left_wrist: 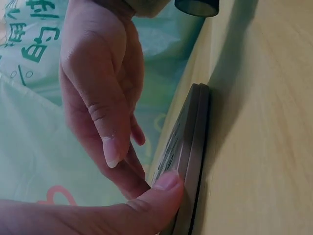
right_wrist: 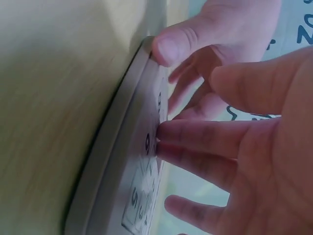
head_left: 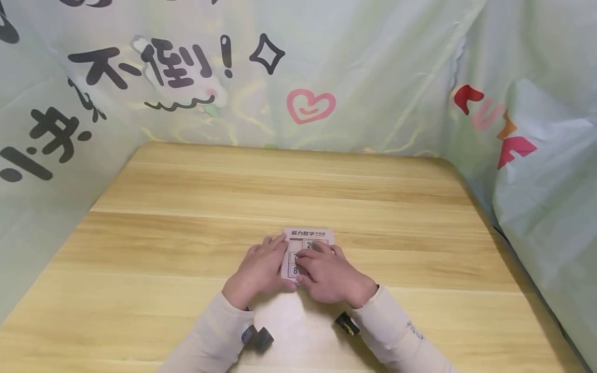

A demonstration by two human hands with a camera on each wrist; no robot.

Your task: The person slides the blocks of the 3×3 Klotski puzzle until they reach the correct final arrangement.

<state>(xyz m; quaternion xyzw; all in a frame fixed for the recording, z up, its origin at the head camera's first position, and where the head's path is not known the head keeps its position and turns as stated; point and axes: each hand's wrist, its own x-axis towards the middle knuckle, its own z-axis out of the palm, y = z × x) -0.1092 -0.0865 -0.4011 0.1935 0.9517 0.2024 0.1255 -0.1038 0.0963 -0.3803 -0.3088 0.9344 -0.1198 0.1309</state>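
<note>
A pinkish number sliding puzzle [head_left: 292, 248] lies flat on the table in the head view, with dark lettering along its far edge. Tiles 2, 7 and 8 show; the right hand covers others. My left hand [head_left: 262, 265] holds the puzzle by its left side, fingers along that edge and thumb at the near corner. In the left wrist view, that thumb [left_wrist: 159, 198] presses the frame's edge. My right hand [head_left: 332, 274] is over the tiles. Its extended fingers [right_wrist: 205, 137] touch the tile face in the right wrist view, with the thumb raised off it.
The wood-grain table [head_left: 186, 186] stretches out around the puzzle. Pale printed curtains [head_left: 373, 77] hang behind it and along both sides. A dark wrist device [head_left: 256, 338] sits at the left sleeve, and another [head_left: 347, 324] at the right sleeve.
</note>
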